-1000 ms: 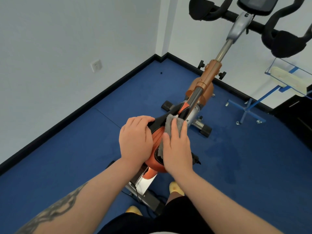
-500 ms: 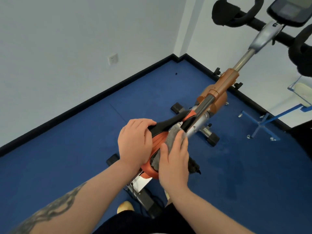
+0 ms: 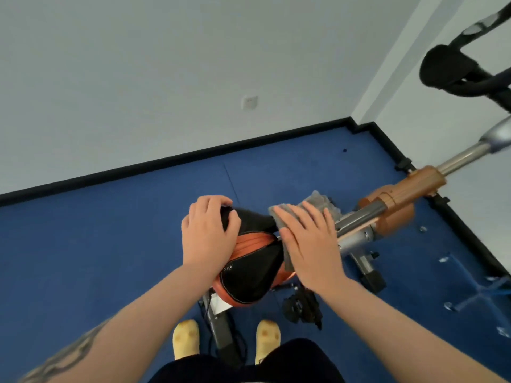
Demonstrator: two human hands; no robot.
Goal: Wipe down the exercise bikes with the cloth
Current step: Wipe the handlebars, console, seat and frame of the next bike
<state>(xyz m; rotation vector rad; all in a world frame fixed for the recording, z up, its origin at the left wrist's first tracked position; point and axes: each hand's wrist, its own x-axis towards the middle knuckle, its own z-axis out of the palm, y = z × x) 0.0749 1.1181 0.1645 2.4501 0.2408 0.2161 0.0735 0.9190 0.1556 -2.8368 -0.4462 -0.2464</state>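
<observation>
Cloth [image 3: 318,205] sits flat under our right hand [image 3: 309,244], fingers straight, pressing it on the saddle [image 3: 249,275] nose and the bar beyond it. Left hand [image 3: 208,233] has its grip curled over the saddle's far edge, steadying it. Risk from here: cloth bunching and sliding off the narrow nose, since nothing pinches it. Handlebars [image 3: 456,73] are cut off, and the pedals below our grip are too murky to read.

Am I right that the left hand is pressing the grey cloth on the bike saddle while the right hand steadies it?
Not quite: the hands are swapped. In the head view the right hand presses the grey cloth on the bike saddle, while the left hand steadies it.
</observation>
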